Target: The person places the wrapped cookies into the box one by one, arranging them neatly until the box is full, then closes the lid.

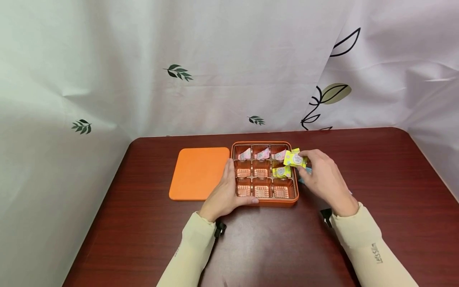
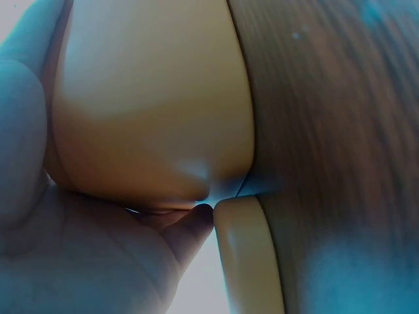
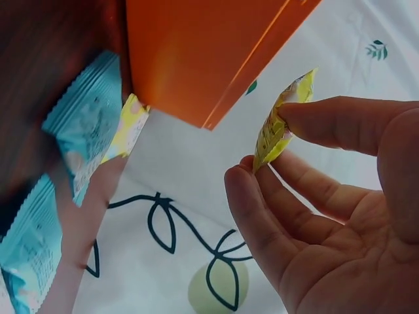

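An orange box (image 1: 274,203) with a nine-compartment brown tray stands on the table. Pink wrapped candies (image 1: 263,154) lie in its far row. A yellow wrapped candy (image 1: 281,172) sits in the right compartment of the middle row. Above the box's right edge, my right hand (image 1: 324,175) pinches another small yellow packet (image 3: 278,124) between thumb and fingers. My left hand (image 1: 226,193) braces the box's near left corner, its straight fingers along the left wall and its thumb along the front. The left wrist view shows that hand against the box wall (image 2: 157,85).
A flat orange lid (image 1: 199,173) lies left of the box. To the right, partly covered by the right hand in the head view, are blue packets (image 3: 88,121) and a yellow packet (image 3: 127,127). A patterned white curtain (image 1: 222,79) hangs behind the table (image 1: 143,231).
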`<state>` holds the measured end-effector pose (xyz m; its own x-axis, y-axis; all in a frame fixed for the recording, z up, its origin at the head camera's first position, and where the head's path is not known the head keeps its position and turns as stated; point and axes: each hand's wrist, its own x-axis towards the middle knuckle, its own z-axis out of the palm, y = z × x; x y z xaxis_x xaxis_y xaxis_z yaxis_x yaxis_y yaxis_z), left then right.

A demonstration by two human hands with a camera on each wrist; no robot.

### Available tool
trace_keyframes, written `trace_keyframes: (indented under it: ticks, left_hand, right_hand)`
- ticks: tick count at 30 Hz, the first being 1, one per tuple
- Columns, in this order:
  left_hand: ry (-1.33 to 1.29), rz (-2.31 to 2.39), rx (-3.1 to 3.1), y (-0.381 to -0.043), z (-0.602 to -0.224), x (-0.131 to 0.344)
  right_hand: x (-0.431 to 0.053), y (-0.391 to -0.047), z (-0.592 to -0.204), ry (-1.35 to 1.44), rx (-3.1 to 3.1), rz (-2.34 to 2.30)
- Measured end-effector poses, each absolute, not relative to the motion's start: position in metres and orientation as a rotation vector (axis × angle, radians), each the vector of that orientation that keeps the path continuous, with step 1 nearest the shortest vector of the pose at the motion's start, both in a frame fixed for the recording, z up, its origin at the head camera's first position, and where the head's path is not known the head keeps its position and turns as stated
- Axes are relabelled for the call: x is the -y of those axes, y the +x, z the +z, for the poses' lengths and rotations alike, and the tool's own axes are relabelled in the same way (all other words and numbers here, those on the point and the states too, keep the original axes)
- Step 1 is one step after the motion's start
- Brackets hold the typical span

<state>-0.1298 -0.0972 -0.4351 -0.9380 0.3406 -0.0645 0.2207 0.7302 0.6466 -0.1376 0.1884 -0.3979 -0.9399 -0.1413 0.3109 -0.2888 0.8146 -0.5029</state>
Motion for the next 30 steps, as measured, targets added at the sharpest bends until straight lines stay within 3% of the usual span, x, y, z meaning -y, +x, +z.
trace_keyframes:
  ticks: [30]
  left_hand:
    - [0.439,0.994,-2.745,-0.130,-0.435,0.097]
  right_hand:
    - [-0.150,-0.132,-0.389,0.372,2.784,0.865]
